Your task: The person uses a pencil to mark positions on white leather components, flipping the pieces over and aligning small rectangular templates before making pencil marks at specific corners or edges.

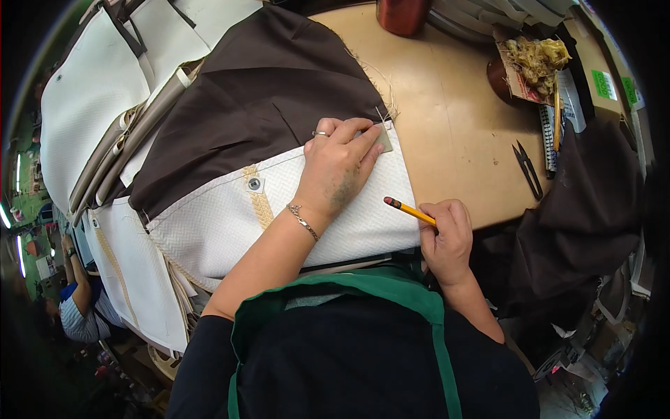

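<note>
My left hand (340,162) lies on a white textured fabric panel (361,225), its fingertips pressing a small flat greyish piece (386,138) at the panel's upper right corner. My right hand (447,238) holds a yellow pencil (411,210) by the panel's right edge, its pink eraser end pointing up and left; the tip is hidden by the hand. Dark brown fabric (261,94) is joined to the white panel along a stitched seam. A woven beige strip (258,201) with a round metal snap (255,184) runs across the white panel.
On the tan tabletop (445,131) lie black thread snips (527,170) and a spiral notebook (548,139). A red container (403,15) stands at the back, near a heap of thread scraps (539,60). White bag pieces (99,78) are piled left; a co-worker (86,314) is beyond.
</note>
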Demonstrator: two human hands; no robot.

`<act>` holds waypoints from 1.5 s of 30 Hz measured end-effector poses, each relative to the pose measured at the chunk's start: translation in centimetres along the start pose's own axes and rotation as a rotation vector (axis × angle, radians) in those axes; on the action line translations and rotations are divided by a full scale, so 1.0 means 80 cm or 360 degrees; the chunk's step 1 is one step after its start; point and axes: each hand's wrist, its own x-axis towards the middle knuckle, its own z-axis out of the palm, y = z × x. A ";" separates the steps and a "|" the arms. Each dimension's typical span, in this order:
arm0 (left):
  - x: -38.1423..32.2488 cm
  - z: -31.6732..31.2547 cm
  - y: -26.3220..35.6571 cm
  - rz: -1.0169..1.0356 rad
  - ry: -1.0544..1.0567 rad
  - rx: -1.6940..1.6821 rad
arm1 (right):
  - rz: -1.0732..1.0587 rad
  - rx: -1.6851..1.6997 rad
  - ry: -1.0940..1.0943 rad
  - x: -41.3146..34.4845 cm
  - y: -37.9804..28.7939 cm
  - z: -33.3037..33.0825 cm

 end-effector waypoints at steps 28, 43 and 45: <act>0.000 -0.001 0.002 -0.0003 0.0012 -0.0025 | 0.0855 0.1511 0.0237 0.121 0.025 0.035; 0.001 -0.003 -0.001 -0.0025 -0.0024 -0.0044 | 0.0439 0.1473 0.0279 0.136 0.021 0.079; 0.002 -0.002 -0.001 -0.0053 -0.0028 -0.0044 | 0.0412 0.1376 0.0264 0.137 0.023 0.080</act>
